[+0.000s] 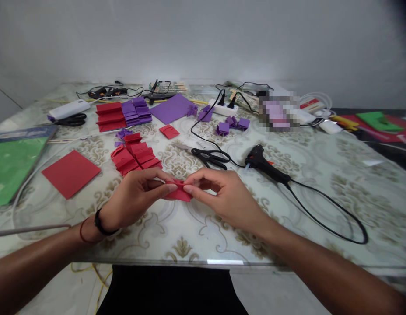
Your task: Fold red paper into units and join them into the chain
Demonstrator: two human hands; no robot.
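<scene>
Between my two hands is a small piece of folded red paper (178, 194), held just above the table's near half. My left hand (137, 194) pinches its left end between thumb and fingers. At the other end, my right hand (224, 197) pinches it the same way. Just beyond my left hand lies a group of pleated red paper pieces (134, 153). A flat stack of red paper squares (71, 173) sits to the left. Past my hands, a small creased red square (169, 131) rests on the tabletop.
Black-handled scissors (209, 156) lie beyond my hands. A black glue gun (267, 164) with a looping cord is to the right. Farther back are purple paper sheets (172, 108), folded purple pieces (232, 125) and a white power strip (222, 107). A green packet (15, 166) lies left.
</scene>
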